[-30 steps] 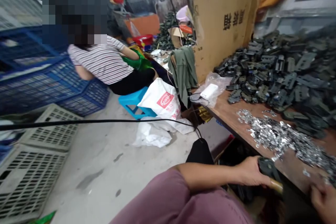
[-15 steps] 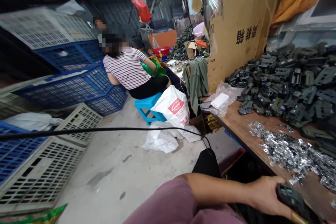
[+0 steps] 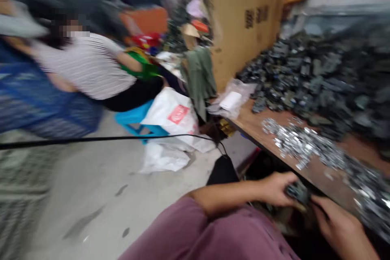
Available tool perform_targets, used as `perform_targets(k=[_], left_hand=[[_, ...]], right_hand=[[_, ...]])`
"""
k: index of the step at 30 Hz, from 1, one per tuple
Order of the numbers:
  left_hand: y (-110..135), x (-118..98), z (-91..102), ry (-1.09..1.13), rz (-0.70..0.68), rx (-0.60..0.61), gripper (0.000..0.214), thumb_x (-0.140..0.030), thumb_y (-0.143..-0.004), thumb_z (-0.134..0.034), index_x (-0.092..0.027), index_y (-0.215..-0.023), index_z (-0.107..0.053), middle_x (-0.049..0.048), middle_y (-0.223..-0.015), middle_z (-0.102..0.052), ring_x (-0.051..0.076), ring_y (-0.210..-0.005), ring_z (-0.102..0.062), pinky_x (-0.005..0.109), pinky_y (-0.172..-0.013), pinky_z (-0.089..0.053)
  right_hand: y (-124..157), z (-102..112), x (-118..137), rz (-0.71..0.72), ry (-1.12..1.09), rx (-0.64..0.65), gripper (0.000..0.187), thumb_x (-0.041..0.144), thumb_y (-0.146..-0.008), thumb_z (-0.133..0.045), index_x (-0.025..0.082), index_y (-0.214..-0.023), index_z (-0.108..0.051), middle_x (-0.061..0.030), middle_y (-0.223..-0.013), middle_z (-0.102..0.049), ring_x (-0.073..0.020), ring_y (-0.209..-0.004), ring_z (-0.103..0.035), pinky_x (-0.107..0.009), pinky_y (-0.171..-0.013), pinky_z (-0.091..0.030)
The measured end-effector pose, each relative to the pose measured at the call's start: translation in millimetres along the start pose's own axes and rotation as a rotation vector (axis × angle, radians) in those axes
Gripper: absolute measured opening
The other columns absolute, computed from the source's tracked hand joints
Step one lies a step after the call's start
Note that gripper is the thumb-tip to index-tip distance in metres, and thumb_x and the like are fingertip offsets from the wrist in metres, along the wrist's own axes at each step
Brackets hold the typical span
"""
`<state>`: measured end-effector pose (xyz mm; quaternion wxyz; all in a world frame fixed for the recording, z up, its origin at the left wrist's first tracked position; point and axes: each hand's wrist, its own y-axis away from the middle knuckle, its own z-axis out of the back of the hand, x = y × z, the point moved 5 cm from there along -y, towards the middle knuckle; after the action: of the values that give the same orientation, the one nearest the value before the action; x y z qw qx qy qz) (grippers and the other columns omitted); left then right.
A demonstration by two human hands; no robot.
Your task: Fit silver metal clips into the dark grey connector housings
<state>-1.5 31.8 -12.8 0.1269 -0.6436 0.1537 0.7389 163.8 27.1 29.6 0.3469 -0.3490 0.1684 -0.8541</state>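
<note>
My left hand (image 3: 278,189) is closed around a dark green plastic part (image 3: 297,191), held low beside the table edge. My right hand (image 3: 341,221) is close to the part's right end, its fingers curled. Motion blur hides what lies between those fingers, and I cannot tell whether they touch the part. Small shiny metal clips (image 3: 307,146) lie spread along the tabletop just beyond both hands. Behind the clips rises a large heap of similar dark green plastic parts (image 3: 313,77).
The brown table (image 3: 246,124) runs along my right, with a white box-shaped device (image 3: 230,100) on clear plastic. A black cable (image 3: 91,140) crosses in front of me. Ahead, a person (image 3: 91,65) sits on a blue stool (image 3: 129,118) near white sacks (image 3: 170,113) and blue crates (image 3: 73,113).
The view has swung right and blurred. My left hand and the plastic part now appear further left and higher in the picture. Much more of my right hand shows.
</note>
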Motion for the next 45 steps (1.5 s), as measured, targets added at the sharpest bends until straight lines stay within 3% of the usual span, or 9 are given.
perform_targets(k=[4,11,15,19,22,28,33,39,45], left_hand=[[0.5,1.0,11.3,0.148,0.033,-0.056,0.045,-0.033,-0.059,-0.086,-0.016,-0.093,-0.062,-0.0003,-0.084,-0.063,0.014,-0.075,-0.058,0.027,-0.074,-0.049],[-1.9,2.2,9.4,0.188,0.047,-0.068,0.042,-0.031,-0.058,-0.087,-0.016,-0.087,-0.062,-0.0001,-0.081,-0.065,0.013,-0.072,-0.059,0.027,-0.072,-0.048],[1.8,-4.0,12.7,0.170,0.055,-0.128,0.036,-0.024,-0.059,-0.087,-0.017,-0.086,-0.065,0.0017,-0.083,-0.067,0.014,-0.073,-0.061,0.027,-0.074,-0.049],[5.8,-9.1,15.3,0.230,0.079,-0.157,0.040,-0.021,-0.056,-0.088,-0.019,-0.090,-0.067,0.0055,-0.092,-0.072,0.018,-0.081,-0.064,0.029,-0.079,-0.051],[8.6,-11.5,16.2,0.217,0.082,-0.155,0.040,-0.021,-0.055,-0.087,-0.020,-0.089,-0.068,0.0075,-0.096,-0.073,0.020,-0.084,-0.065,0.031,-0.081,-0.052],[9.9,-11.5,18.0,0.163,-0.017,-0.140,0.032,-0.023,-0.062,-0.082,-0.020,-0.089,-0.066,0.0082,-0.104,-0.071,0.021,-0.097,-0.064,0.033,-0.090,-0.050],[13.1,-9.5,21.1,0.144,-0.062,-0.136,0.029,-0.022,-0.064,-0.080,-0.020,-0.090,-0.067,0.0085,-0.102,-0.070,0.021,-0.096,-0.064,0.033,-0.090,-0.049],[13.6,-1.9,21.1,0.174,0.012,-0.137,0.032,-0.025,-0.060,-0.083,-0.022,-0.087,-0.068,0.0081,-0.100,-0.070,0.024,-0.099,-0.062,0.037,-0.092,-0.049],[19.9,9.7,21.0,0.254,0.028,-0.086,0.039,-0.026,-0.059,-0.085,-0.020,-0.095,-0.069,0.0086,-0.106,-0.069,0.024,-0.106,-0.061,0.038,-0.099,-0.046]], right_hand=[[-9.2,17.4,24.2,0.032,0.123,0.033,0.016,0.019,-0.093,-0.054,0.021,-0.098,-0.069,-0.0070,-0.085,-0.076,-0.0197,-0.074,-0.075,-0.030,-0.069,-0.064],[-2.7,15.2,23.8,-0.074,0.068,-0.025,0.013,0.016,-0.092,-0.056,0.020,-0.098,-0.068,-0.0061,-0.090,-0.076,-0.0165,-0.079,-0.073,-0.028,-0.070,-0.062],[8.7,5.7,6.8,-0.404,-0.125,-0.092,0.009,0.028,-0.088,-0.063,0.022,-0.093,-0.068,-0.0062,-0.088,-0.075,-0.0185,-0.077,-0.071,-0.033,-0.072,-0.060],[21.5,-17.9,-10.8,-0.855,-0.679,-0.131,0.028,0.042,-0.079,-0.073,0.020,-0.094,-0.066,-0.0039,-0.077,-0.072,-0.0145,-0.059,-0.064,-0.027,-0.052,-0.053],[23.6,-40.8,-7.1,-1.029,-1.043,-0.077,0.035,0.045,-0.074,-0.076,0.017,-0.094,-0.068,-0.0019,-0.066,-0.068,-0.0104,-0.049,-0.054,-0.020,-0.041,-0.039],[20.2,-65.3,-0.2,-1.092,-1.345,-0.250,0.030,0.037,-0.067,-0.079,0.020,-0.090,-0.073,-0.0007,-0.076,-0.065,-0.0067,-0.049,-0.044,-0.019,-0.040,-0.035],[22.9,-70.9,0.9,-1.076,-1.321,-0.192,0.029,0.039,-0.070,-0.077,0.021,-0.093,-0.074,-0.0009,-0.083,-0.065,-0.0069,-0.051,-0.045,-0.019,-0.043,-0.038],[28.1,-79.7,-1.1,-1.170,-1.446,-0.198,0.034,0.035,-0.061,-0.083,0.021,-0.091,-0.072,0.0012,-0.072,-0.059,-0.0061,-0.050,-0.033,-0.019,-0.040,-0.022],[37.0,-86.2,-2.2,-1.166,-1.515,-0.178,0.042,0.036,-0.061,-0.084,0.023,-0.098,-0.070,0.0047,-0.066,-0.049,-0.0061,-0.049,-0.025,-0.019,-0.041,-0.019]])
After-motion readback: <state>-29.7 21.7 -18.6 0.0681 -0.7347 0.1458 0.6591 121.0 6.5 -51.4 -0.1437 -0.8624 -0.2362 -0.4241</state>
